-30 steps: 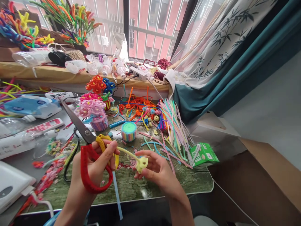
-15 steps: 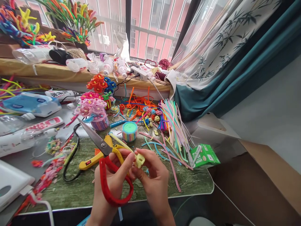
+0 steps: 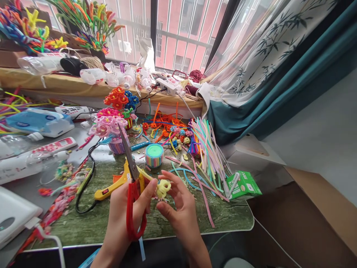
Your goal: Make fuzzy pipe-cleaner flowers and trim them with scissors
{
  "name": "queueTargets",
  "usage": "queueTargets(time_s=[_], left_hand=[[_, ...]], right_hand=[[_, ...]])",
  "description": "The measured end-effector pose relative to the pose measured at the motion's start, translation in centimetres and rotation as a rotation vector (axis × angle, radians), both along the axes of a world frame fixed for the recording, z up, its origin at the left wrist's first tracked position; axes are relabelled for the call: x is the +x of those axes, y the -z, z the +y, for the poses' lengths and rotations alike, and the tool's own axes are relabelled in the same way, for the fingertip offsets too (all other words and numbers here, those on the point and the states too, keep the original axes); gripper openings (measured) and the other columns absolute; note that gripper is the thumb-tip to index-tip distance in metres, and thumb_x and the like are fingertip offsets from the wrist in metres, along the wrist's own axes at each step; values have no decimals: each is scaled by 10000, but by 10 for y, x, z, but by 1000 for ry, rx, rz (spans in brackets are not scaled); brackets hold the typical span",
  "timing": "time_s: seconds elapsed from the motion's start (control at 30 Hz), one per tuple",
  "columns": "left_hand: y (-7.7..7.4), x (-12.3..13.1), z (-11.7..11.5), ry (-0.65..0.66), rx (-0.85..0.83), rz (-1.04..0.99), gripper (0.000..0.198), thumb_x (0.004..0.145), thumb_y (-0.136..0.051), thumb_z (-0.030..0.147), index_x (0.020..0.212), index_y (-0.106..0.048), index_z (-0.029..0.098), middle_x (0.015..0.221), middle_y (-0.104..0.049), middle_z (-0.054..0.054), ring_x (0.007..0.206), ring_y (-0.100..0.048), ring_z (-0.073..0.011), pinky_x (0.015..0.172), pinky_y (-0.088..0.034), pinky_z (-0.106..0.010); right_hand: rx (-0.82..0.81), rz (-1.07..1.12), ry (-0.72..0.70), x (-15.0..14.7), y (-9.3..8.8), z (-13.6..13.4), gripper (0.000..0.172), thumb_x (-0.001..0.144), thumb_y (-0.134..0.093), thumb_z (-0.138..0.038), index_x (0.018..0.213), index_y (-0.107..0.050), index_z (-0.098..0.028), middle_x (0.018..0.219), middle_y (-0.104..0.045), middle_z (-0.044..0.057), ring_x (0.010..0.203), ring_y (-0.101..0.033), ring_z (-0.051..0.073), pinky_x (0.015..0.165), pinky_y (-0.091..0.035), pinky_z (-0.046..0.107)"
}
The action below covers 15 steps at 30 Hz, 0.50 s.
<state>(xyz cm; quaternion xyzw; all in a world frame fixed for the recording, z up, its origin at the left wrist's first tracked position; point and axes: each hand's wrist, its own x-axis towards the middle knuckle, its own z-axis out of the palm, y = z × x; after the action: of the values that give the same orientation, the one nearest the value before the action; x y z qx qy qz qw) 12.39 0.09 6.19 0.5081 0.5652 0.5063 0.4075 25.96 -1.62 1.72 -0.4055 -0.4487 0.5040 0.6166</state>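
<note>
My left hand (image 3: 125,208) is closed, pinching a pale yellow pipe-cleaner flower (image 3: 163,188) between thumb and finger; its stem runs up and left. Red- and yellow-handled scissors (image 3: 135,193) hang over the same hand, dark blades pointing up and away. Around the flower's right side, my right hand (image 3: 181,208) is open, thumb and fingers apart; whether a fingertip touches the loops I cannot tell. Just beyond the hands are a yellow glue gun (image 3: 111,190) and a striped round pot with a turquoise top (image 3: 154,155).
A pot of pink pipe-cleaner flowers (image 3: 108,126) stands behind the scissors' blades. Pastel pipe cleaners (image 3: 208,149) lie bundled at right beside a green box (image 3: 245,184). Plastic bottles (image 3: 33,160) and a tissue pack (image 3: 39,122) crowd the left. The table edge (image 3: 223,231) is near.
My right thumb and fingers have come apart from the yellow flower. The flower has turned, showing its loops. In my left hand the scissors have swung more upright, to the right.
</note>
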Motion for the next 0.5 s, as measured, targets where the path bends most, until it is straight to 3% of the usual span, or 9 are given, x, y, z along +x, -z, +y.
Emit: queueTargets(time_s=[0.1, 0.17, 0.37, 0.5], left_hand=[[-7, 0, 4, -37, 39, 55, 337, 753, -780, 501, 553, -701, 241, 370, -534, 51, 354, -444, -112, 396, -327, -241], [-9, 1, 4, -51, 61, 73, 276, 733, -771, 465, 563, -723, 253, 360, -527, 56, 354, -423, -116, 386, -299, -251], [-4, -2, -2, -69, 38, 66, 387, 801, -749, 514, 531, -656, 254, 376, -524, 50, 362, -448, -113, 414, -341, -245], [4, -8, -5, -36, -37, -29, 496, 800, -772, 634, 536, -607, 247, 392, -531, 41, 354, -469, -112, 390, -370, -233]], right_hand=[[-132, 58, 15, -2, -2, 2, 516, 770, -979, -543, 1171, -857, -241, 942, -841, 65, 867, -788, 233, 816, -655, 330], [-169, 101, -9, -3, -5, 3, 466, 775, -974, -534, 1114, -864, -235, 855, -834, 53, 837, -790, 233, 807, -659, 335], [-133, 235, -85, -5, -9, 10, 404, 725, -1019, -431, 1060, -870, -263, 909, -861, 46, 888, -819, 245, 823, -673, 339], [-90, 283, -126, -8, -5, 11, 336, 781, -997, -391, 1075, -874, -288, 936, -873, 34, 905, -830, 229, 845, -668, 324]])
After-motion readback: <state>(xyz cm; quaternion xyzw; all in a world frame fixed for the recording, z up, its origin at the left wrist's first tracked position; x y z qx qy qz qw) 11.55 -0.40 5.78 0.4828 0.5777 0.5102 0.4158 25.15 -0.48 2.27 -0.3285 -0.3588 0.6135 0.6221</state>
